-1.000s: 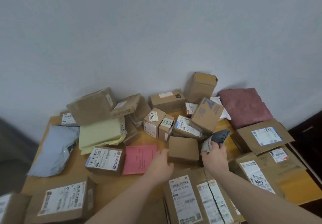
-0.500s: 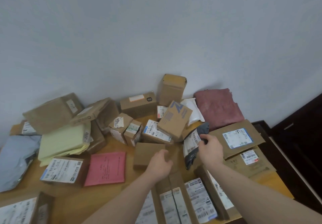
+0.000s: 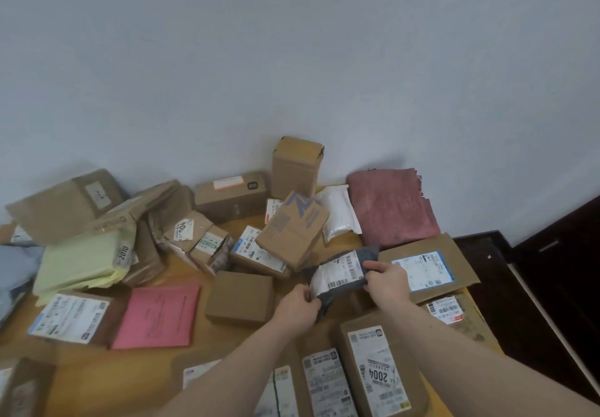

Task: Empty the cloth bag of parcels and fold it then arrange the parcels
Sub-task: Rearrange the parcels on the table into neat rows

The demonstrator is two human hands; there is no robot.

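A dark grey soft parcel (image 3: 341, 273) with a white barcode label, held between the left hand (image 3: 297, 308) and right hand (image 3: 388, 282); folded dark red cloth bag (image 3: 391, 207) lies beyond the right hand, against the wall

The dark grey parcel (image 3: 344, 273) that both hands hold is soft plastic film with a slight shine, and it carries a smooth white paper label. Just left of the left hand (image 3: 297, 306) a small plain box (image 3: 240, 296) is matt brown cardboard. Further left, the pink envelope (image 3: 159, 316) looks like matt paper. Beyond it, the pale green parcel (image 3: 81, 260) seems matt too; paper or plastic, I cannot tell. Behind the right hand (image 3: 388, 282) the folded cloth bag (image 3: 391, 207) is dull red fabric with a rough, faded surface. Beside it the white pouch (image 3: 337, 213) is plastic. The table (image 3: 181, 265) is smooth, light wood.
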